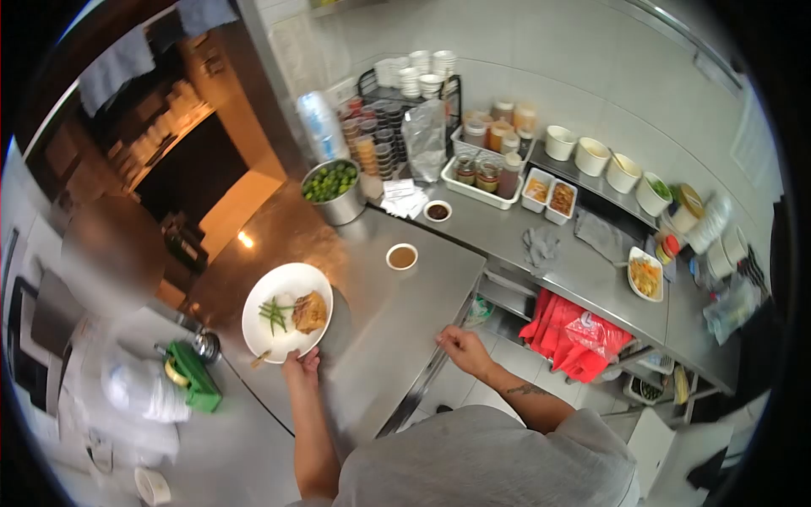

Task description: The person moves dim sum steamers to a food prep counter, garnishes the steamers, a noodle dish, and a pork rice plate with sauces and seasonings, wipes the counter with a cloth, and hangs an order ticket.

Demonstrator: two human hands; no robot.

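Observation:
My left hand [302,365] grips the near rim of a white plate [291,276], thumb and fingers closed at its edge. On the plate are green beans [273,314], a browned piece of meat [309,312] and a pale mound partly behind them. It is over the steel counter, its shadow falling to the right. My right hand [463,348] is curled closed beside the counter's right edge, with nothing showing in it. Farther back on the counter sits a small white cup of brown sauce [401,257].
A steel pot of green vegetables [345,211] stands at the back. Along the wall are sauce bottles [498,135], white tubs [591,157] and a dish of shredded food [645,280]. A green tape dispenser [196,380] is at left. Red bags [570,334] hang under the right counter.

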